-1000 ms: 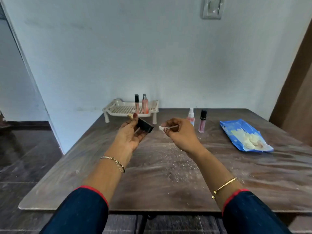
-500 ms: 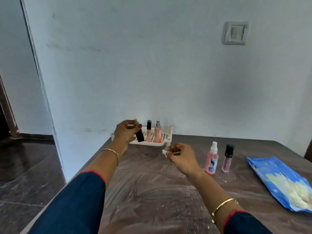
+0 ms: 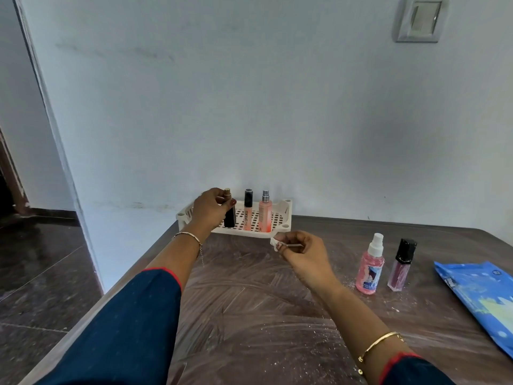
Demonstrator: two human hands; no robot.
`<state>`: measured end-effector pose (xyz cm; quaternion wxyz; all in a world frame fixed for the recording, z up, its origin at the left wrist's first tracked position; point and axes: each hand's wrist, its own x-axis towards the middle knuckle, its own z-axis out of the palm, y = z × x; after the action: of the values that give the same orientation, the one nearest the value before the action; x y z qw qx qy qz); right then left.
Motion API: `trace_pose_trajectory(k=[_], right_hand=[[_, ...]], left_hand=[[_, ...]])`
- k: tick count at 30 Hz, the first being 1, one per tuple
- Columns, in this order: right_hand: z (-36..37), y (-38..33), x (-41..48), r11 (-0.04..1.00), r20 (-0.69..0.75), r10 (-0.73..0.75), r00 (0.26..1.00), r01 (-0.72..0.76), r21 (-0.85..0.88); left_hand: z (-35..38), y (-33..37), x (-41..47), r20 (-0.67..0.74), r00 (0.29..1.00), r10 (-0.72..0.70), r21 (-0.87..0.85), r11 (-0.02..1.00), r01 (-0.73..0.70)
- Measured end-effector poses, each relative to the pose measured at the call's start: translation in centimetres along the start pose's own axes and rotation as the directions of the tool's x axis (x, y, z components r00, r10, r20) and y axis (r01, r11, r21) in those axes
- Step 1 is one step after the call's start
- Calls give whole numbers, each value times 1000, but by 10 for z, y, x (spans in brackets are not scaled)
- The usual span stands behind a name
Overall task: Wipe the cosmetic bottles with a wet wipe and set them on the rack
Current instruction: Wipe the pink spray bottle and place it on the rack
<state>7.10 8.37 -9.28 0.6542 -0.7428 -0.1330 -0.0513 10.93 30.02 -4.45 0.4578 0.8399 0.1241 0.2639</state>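
The left hand (image 3: pixel 211 209) reaches out to the white slotted rack (image 3: pixel 286 218) at the far edge of the table (image 3: pixel 249 315) and grips a black bottle with a gold cap (image 3: pixel 230 216), fingers and thumb curled round its upper part. The bottle stands upright at the rack's left side with its base down at the grid (whether it bears its full weight there, I cannot tell). Just to its right on the rack stand a lip gloss tube with a black cap (image 3: pixel 248 211) and a peach spray bottle (image 3: pixel 265 215), both upright and close together. The right hand (image 3: pixel 304 258) hovers above the table in front of the rack, fingertips pinching a small crumpled wet wipe (image 3: pixel 274 243). Farther right, a pink spray bottle (image 3: pixel 370 269) and a mauve lip gloss with a black cap (image 3: pixel 401 269) stand side by side on the table, near a blue wet wipe pack (image 3: pixel 477 298).
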Motion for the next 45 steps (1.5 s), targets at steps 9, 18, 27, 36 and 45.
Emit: trace_pose_trajectory(k=[9,18,27,36,45], right_hand=[[-1,-2,5,999,19,9,1000,-10,51],[-12,-13,-9,995,-39,31,999,-27,91],[-57,-21,-58,992,-60,49,997,-41,122],[-118,-13,-82,984,-166,49,985,-19,179],[-162,9,-80,986,-300,69,952,-20,164]], left_hand=[[5,-6,1,77,997,20,204,978,-36],[-2,9,-21,-62,995,78,264,963,-59],[31,86,-91,-106,969,225,187,961,-203],[100,135,-141,330,862,385,47,905,-422],[151,141,-158,400,845,354,66,909,-412]])
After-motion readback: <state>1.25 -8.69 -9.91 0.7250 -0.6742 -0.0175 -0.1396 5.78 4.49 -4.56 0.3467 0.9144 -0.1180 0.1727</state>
